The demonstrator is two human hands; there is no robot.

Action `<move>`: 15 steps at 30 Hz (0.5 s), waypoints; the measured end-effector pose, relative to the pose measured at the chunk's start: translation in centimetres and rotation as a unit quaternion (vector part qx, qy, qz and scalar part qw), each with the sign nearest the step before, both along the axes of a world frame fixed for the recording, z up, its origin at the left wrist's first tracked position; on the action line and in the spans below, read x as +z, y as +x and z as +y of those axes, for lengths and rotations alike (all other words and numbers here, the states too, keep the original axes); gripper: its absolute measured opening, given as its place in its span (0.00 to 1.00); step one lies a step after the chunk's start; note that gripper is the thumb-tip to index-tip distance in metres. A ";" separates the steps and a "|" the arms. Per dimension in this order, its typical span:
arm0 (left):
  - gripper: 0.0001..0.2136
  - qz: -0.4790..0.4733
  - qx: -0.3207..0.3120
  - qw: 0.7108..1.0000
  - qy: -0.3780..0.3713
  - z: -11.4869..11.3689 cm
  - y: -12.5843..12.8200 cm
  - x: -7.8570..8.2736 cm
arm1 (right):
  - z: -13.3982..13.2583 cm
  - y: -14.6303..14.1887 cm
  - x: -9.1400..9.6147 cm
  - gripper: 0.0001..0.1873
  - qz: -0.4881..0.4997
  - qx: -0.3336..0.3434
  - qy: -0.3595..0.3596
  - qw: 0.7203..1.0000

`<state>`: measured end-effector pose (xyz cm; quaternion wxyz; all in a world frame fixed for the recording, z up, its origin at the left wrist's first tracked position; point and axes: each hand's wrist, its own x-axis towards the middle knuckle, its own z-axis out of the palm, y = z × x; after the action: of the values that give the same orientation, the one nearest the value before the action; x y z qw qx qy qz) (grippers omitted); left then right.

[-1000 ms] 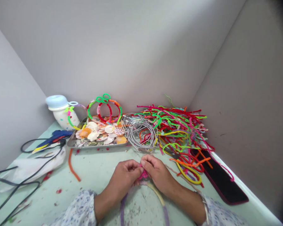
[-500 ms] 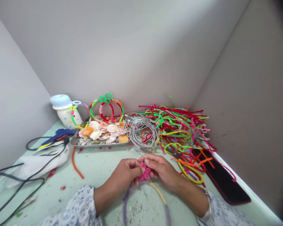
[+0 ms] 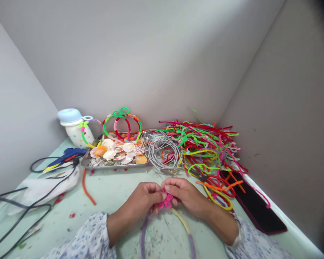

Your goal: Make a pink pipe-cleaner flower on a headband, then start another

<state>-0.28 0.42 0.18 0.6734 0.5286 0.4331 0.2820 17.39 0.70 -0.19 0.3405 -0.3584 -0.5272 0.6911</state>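
Pink fuzzy cord, bent into a small petalled piece (image 3: 166, 201), sits between both hands, at the top of a purple-and-cream fuzzy hoop (image 3: 192, 241) that reaches toward six o'clock; whether they are joined cannot be told. The left hand (image 3: 145, 197) has its fingers closed on the piece's left side, and the right hand (image 3: 184, 194) pinches its upper right edge. Taking the piece as the clock's centre, a stretch of flecked pale-green tabletop (image 3: 116, 183) gives room from nine to eleven, up to the near rim of a shell-filled metal tray (image 3: 115, 166). A bent orange fuzzy strand (image 3: 88, 189) lies at nine. A coil of grey wire (image 3: 164, 166) stands at twelve, and a multicoloured heap of fuzzy strands (image 3: 205, 144) at one. Room is tighter at three, where a yellow curved loop (image 3: 226, 207) lies near the right forearm; beyond it, a long black flat object (image 3: 261, 212) follows the tabletop's right edge.
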 end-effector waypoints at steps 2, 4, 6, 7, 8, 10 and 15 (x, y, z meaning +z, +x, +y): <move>0.07 0.001 0.001 1.000 -0.003 0.0 0.0 0.0 | 0.0 0.0 0.0 0.16 -0.007 -0.002 0.004 1.000; 0.07 -0.002 0.002 1.000 -0.002 0.0 0.0 -0.1 | 0.1 0.0 0.0 0.16 -0.008 0.000 0.008 1.000; 0.07 -0.003 0.001 1.000 0.001 0.0 0.0 -0.2 | 0.1 0.1 -0.1 0.16 -0.008 0.004 0.013 1.000; 0.07 -0.002 0.001 1.000 0.002 0.0 0.0 -0.2 | 0.1 0.1 -0.2 0.16 -0.008 0.006 0.017 1.000; 0.07 -0.001 0.001 1.000 0.002 0.1 0.0 -0.3 | 0.2 0.1 -0.3 0.16 -0.008 0.008 0.021 1.000; 0.07 0.001 0.002 1.000 0.000 0.1 0.0 -0.2 | 0.2 0.1 -0.5 0.15 -0.010 0.008 0.028 1.000; 0.08 0.002 0.003 1.000 -0.003 0.1 0.1 0.0 | 0.3 0.1 -0.6 0.16 -0.018 0.007 0.032 0.999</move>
<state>-0.21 0.48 0.18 0.6736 0.5258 0.4365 0.2815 17.50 0.96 -0.81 0.3374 -0.3558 -0.5579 0.6695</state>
